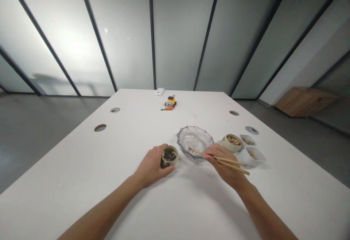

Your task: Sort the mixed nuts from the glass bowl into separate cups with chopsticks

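My left hand (154, 162) is wrapped round the left side of a small ceramic cup (170, 162) that stands upright on the table. Dark seeds or beans (169, 155) lie inside the cup, too small to name surely. In my right hand (222, 161) is a pair of wooden chopsticks (231, 162), their tips pointing left over a clear glass bowl (188, 130) with a scalloped rim. Whether the tips pinch anything is too small to tell. The glass bowl sits between my hands, slightly farther away.
Right of my right hand stand a ceramic bowl of nuts (232, 145) and two white dishes (254, 161) with small contents. Farther back are a toy car (171, 101), a toy carrot (167, 109) and a white box-like object (159, 92). Round holes (100, 128) pierce the white table (131, 130).
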The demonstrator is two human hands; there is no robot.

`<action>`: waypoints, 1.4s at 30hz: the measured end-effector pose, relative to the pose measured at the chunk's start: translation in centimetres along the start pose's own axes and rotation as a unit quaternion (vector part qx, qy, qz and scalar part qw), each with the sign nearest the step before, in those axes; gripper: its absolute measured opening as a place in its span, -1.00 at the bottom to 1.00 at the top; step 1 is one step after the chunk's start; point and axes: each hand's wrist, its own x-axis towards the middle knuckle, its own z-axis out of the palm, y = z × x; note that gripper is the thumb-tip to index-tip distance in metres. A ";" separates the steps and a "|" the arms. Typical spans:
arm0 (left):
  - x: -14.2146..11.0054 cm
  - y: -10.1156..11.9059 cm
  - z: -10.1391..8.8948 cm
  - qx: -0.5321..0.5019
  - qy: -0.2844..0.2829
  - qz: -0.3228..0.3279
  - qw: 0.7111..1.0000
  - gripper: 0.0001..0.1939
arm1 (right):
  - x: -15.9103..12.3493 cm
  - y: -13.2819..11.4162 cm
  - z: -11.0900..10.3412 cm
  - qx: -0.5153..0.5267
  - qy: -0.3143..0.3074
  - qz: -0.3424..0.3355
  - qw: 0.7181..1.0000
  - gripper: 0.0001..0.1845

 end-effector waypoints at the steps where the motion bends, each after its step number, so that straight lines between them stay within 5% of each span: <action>1: 0.0 0.0 0.0 0.000 0.000 -0.001 1.000 -0.32 | 0.0 0.1 0.0 -0.002 0.001 -0.001 1.000 -0.59; 10: 0.0 0.2 -0.1 0.003 -0.009 -0.003 1.000 -0.32 | 0.3 0.0 -0.2 -0.004 0.056 -0.019 0.998 -0.64; 17: 0.0 0.3 -0.2 0.003 -0.008 -0.008 1.000 -0.33 | 0.1 -2.0 0.6 0.035 0.207 -0.018 0.978 -0.69; 22: 0.0 0.4 -0.2 0.001 -0.011 -0.004 1.000 -0.33 | -0.2 -3.4 1.6 0.068 0.160 -0.056 0.983 -0.68; 27: 0.0 0.1 -0.1 0.009 -0.020 -0.020 1.000 -0.32 | -0.1 -1.3 0.0 -0.017 0.234 -0.005 0.972 -0.59; 35: 0.0 0.1 -0.1 0.000 -0.010 -0.008 1.000 -0.33 | 0.4 1.6 1.6 -0.001 0.111 0.093 0.989 -0.59; 42: 0.1 0.2 -0.2 -0.002 -0.008 -0.006 1.000 -0.36 | 0.3 2.5 0.9 -0.067 0.136 0.073 0.986 -0.57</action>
